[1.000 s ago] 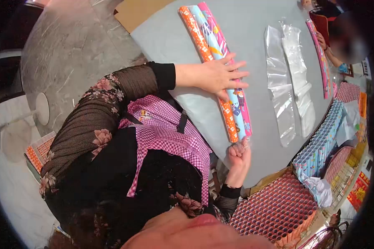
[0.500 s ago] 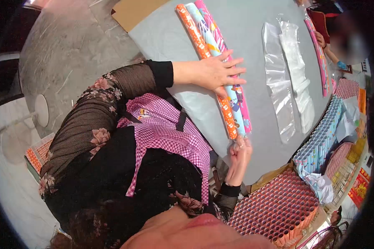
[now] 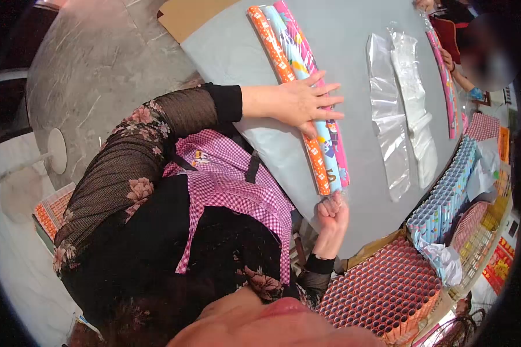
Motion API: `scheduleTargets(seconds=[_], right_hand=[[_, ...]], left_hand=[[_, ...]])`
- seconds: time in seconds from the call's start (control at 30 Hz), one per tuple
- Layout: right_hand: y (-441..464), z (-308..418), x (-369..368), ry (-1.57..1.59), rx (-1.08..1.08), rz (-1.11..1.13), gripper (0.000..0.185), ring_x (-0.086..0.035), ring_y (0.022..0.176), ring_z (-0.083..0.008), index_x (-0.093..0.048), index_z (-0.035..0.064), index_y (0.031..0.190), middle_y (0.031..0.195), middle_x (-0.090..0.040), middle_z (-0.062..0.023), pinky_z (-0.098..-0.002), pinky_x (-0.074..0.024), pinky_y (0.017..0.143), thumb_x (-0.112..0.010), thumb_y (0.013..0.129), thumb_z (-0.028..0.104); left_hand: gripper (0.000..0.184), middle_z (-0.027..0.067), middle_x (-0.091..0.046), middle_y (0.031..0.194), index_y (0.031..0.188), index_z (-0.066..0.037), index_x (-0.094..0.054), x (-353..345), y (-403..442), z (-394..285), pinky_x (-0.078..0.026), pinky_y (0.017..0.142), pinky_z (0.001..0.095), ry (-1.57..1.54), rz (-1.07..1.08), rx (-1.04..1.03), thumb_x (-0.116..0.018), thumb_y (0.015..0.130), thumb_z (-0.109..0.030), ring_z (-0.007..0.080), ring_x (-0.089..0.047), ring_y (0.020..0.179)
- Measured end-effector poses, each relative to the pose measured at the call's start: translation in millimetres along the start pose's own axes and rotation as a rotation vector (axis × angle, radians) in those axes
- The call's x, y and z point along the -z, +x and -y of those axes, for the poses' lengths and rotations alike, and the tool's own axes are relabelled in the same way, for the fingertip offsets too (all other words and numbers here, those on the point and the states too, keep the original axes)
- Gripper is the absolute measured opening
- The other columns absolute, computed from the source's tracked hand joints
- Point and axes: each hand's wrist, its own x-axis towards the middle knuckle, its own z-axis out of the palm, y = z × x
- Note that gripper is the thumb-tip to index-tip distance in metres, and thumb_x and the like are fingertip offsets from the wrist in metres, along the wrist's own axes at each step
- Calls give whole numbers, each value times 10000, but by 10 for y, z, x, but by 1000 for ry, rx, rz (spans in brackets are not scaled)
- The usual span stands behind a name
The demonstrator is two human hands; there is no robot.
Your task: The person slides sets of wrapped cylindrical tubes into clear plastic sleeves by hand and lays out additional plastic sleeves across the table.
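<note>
Three wrapping paper rolls (image 3: 329,147), orange, light blue and pink, lie side by side on the table in a clear plastic sleeve. My left hand (image 3: 307,104) rests flat across their middle, fingers spread, palm against them. Just beyond the near end of the rolls, my right hand (image 3: 333,214) is closed in a fist. It grips the loose end of the clear plastic sleeve (image 3: 342,195), though the film between the fingers is mostly hidden.
Two flat stacks of clear plastic bags (image 3: 388,115) lie on the grey table (image 3: 359,220). Across it, a co-worker's hand (image 3: 447,59) holds a pink roll (image 3: 444,81). Packed red-patterned rolls (image 3: 382,289) and blue rolls (image 3: 440,202) stand along the edge. Cardboard (image 3: 194,17) lies at the far corner.
My right hand has drawn slightly away from the rolls' end, and its fingers have curled into a fist. My left hand stays in place on the rolls.
</note>
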Motion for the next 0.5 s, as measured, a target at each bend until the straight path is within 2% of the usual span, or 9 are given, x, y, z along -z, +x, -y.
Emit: scheduleTargets(seconds=[0.07,0.2,0.27,0.3,0.37,0.5], right_hand=[[65,26,76,78,-114,-10,188,-282,471,-37,-470,109,808,574,-319,87,-221,-243,467,-517,990,128],[148,-22,193,195,-132,-140,192,-249,416,-51,-485,117,796,530,-297,83,-223,-215,420,-525,984,123],[217,-95,381,30,2,-49,229,-271,364,-69,-489,111,769,483,-326,72,-248,-225,376,-563,976,176],[190,-99,307,28,1,-45,229,-271,364,-69,-489,111,769,483,-326,72,-248,-225,376,-563,976,176],[93,-126,100,-485,91,-184,158,-291,380,-60,-550,77,840,501,-334,66,-239,-246,377,-607,955,169],[112,-125,116,-514,142,-224,133,-310,388,-59,-585,44,927,510,-353,61,-236,-260,377,-629,945,168]], left_hand=[[764,101,-399,1491,1432,-204,-436,-3,-5,-3,-187,1130,618,-1,-1,1,-636,792,-571,333,-298,1416],[742,104,-421,1476,1429,-213,-442,4,4,1,-186,1132,620,19,-8,-6,-615,810,-583,329,-313,1411],[718,103,-441,1464,1425,-219,-453,-8,9,4,-182,1134,619,46,-4,-8,-600,827,-589,330,-326,1405],[719,108,-437,1466,1428,-216,-448,-27,7,2,-180,1134,620,52,-1,-7,-594,832,-589,331,-326,1405],[720,113,-433,1469,1432,-213,-443,-23,-3,3,-178,1135,620,57,5,-7,-589,836,-589,332,-326,1406],[716,121,-422,1475,1438,-211,-435,-6,9,-1,-186,1132,621,52,21,-17,-575,848,-592,336,-323,1407]])
